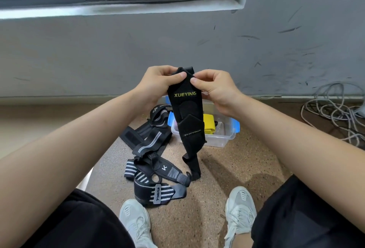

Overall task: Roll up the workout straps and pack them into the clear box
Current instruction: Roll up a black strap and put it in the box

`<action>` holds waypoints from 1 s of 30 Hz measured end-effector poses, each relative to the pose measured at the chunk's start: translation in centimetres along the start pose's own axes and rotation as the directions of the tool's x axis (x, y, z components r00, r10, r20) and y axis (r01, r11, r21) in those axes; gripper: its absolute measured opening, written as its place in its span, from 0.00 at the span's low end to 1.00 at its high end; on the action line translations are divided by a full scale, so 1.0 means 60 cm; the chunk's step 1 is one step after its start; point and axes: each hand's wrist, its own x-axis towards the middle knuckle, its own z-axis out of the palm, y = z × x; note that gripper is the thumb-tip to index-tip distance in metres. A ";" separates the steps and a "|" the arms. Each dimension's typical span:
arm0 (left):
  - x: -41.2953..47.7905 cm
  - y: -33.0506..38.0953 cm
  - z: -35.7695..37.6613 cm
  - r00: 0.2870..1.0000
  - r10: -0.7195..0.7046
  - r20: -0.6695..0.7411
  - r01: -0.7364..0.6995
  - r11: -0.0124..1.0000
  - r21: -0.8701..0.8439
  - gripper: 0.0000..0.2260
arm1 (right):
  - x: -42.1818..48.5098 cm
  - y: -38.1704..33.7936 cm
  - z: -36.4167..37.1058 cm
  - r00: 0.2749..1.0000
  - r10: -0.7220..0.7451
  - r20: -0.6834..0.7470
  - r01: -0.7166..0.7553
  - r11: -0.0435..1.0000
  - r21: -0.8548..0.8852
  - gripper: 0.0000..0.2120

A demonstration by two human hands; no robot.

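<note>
A black strap marked XUEYING (185, 107) hangs down in front of me, its tail reaching the floor. My left hand (158, 84) pinches its top end from the left and my right hand (215, 88) pinches it from the right. Behind the strap, on the floor, stands the clear box (221, 135) with blue latches; a yellow strap (209, 123) lies inside it. A heap of black straps with grey stripes (154, 161) lies loose on the floor to the left of the box.
A grey wall (98, 56) rises just behind the box. A tangle of grey cables (333, 109) lies on the floor at the right. My two white shoes (136, 222) (239, 210) and black shorts frame the speckled brown floor in front.
</note>
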 end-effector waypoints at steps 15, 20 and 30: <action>-0.006 0.025 -0.022 0.961 -0.267 0.073 0.272 0.959 -0.077 0.15 | -0.002 0.001 0.002 0.765 -0.550 0.335 0.637 0.566 -0.523 0.24; -0.017 0.041 -0.048 0.986 -0.124 0.114 0.102 0.978 0.180 0.16 | -0.011 -0.013 -0.002 0.843 -0.488 0.228 0.531 0.684 -0.500 0.14; -0.030 0.026 -0.063 0.953 0.238 0.186 -0.289 0.898 0.333 0.10 | -0.007 -0.025 -0.001 0.930 -0.310 0.197 0.361 0.870 -0.334 0.05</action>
